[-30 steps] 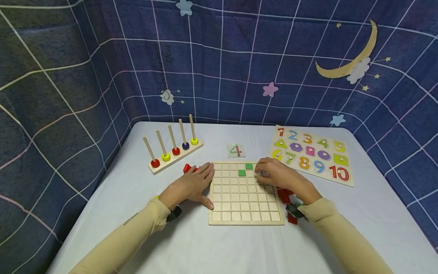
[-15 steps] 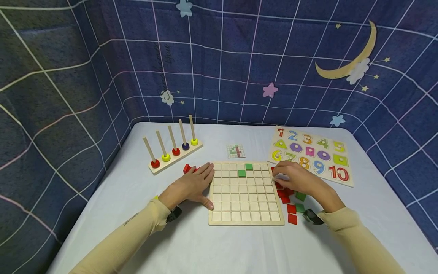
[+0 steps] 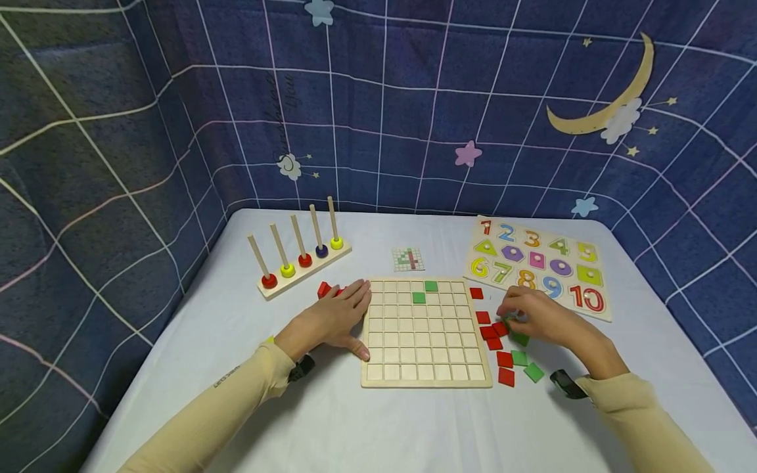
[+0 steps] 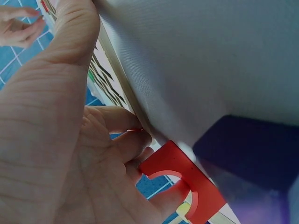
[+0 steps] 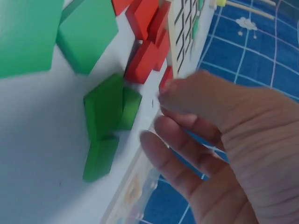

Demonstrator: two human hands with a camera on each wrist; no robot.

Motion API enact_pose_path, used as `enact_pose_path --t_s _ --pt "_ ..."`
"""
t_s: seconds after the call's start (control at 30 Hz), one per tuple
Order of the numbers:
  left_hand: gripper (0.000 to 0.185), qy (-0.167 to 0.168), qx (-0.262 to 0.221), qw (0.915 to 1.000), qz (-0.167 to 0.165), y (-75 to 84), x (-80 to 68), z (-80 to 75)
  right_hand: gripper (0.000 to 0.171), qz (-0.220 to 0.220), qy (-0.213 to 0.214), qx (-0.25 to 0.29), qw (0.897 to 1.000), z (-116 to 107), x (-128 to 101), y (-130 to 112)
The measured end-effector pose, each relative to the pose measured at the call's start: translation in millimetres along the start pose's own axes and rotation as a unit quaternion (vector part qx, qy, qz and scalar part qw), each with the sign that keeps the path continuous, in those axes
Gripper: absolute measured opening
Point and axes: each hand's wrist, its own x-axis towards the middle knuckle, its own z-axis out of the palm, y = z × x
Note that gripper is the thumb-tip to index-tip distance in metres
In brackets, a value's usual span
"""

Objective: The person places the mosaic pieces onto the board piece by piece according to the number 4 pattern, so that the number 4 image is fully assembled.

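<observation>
My left hand (image 3: 331, 320) lies with fingers outstretched along the left edge of a wooden grid board (image 3: 422, 341). Beside its fingers is a red block with an arched cutout (image 4: 204, 196), mostly covered in the head view. Two green square tiles, an upper one (image 3: 431, 286) and a lower one (image 3: 418, 298), sit in cells near the board's far side. My right hand (image 3: 541, 320) hovers over loose tiles right of the board, its fingers loosely bent and apart. In the right wrist view nothing shows between those fingers, close to a small pile of green tiles (image 5: 103, 109).
Several red tiles (image 3: 505, 377) lie along the board's right edge. A peg stand with coloured rings (image 3: 307, 266) stands back left. A small pattern card (image 3: 408, 259) lies behind the board, and a number puzzle board (image 3: 582, 279) is at back right.
My right hand has moved from over the board's far right corner, right and toward me, to the loose tiles, uncovering red and green ones. The left hand has stayed put.
</observation>
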Motion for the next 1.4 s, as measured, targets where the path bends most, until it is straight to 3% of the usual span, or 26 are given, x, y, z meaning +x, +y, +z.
enact_pose_path --t_s 0.17,0.47,1.0,1.4 --pt "0.128 -0.003 0.007 1.0 -0.005 -1.0 0.1 -0.5 0.022 0.004 -0.03 0.001 1.0 3.0 -2.6 5.9" --pt "0.129 -0.003 0.006 1.0 -0.001 -1.0 0.5 0.2 0.023 0.028 -0.023 -0.005 0.999 7.6 -4.7 9.9" --pt "0.129 -0.002 0.006 1.0 -0.004 -0.4 1.3 0.3 0.019 0.002 0.003 0.001 1.0 6.3 1.9 8.7" --pt "0.129 -0.006 0.009 0.9999 -0.005 -0.1 0.8 -0.4 0.015 -0.055 0.012 0.004 0.998 15.3 27.5 -18.3"
